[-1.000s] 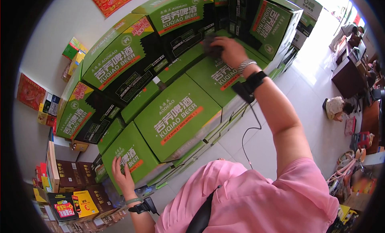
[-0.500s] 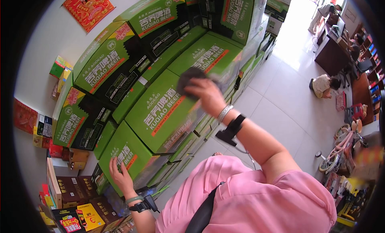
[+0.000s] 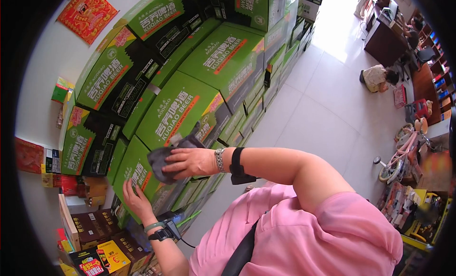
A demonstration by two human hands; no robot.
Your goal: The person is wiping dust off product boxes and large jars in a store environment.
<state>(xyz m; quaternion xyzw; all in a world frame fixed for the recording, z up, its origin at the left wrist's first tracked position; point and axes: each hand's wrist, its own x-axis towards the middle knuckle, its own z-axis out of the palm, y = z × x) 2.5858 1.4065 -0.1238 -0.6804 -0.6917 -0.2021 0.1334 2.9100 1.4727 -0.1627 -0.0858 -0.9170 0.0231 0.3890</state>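
My right hand (image 3: 192,162) presses a dark grey cloth (image 3: 160,163) against the edge between two green beer boxes, its fingers over the cloth. My left hand (image 3: 137,200) rests with spread fingers on the top of the nearest green beer box (image 3: 127,168), below and left of the cloth. Beyond it lie a middle green box (image 3: 173,107) and a farther green box (image 3: 223,53), in one row. The part of the boxes under the cloth is hidden.
Upright green and black boxes (image 3: 107,81) line the wall side. Brown cartons (image 3: 95,224) stand at the lower left. Right of the stack is a tiled floor (image 3: 323,100), with a crouching person (image 3: 377,79), a pink bicycle (image 3: 401,155) and a dark desk (image 3: 384,38).
My right hand and the cloth have moved from the farther boxes down and left toward my left hand. My left hand stays on the nearest box. The view has shifted slightly.
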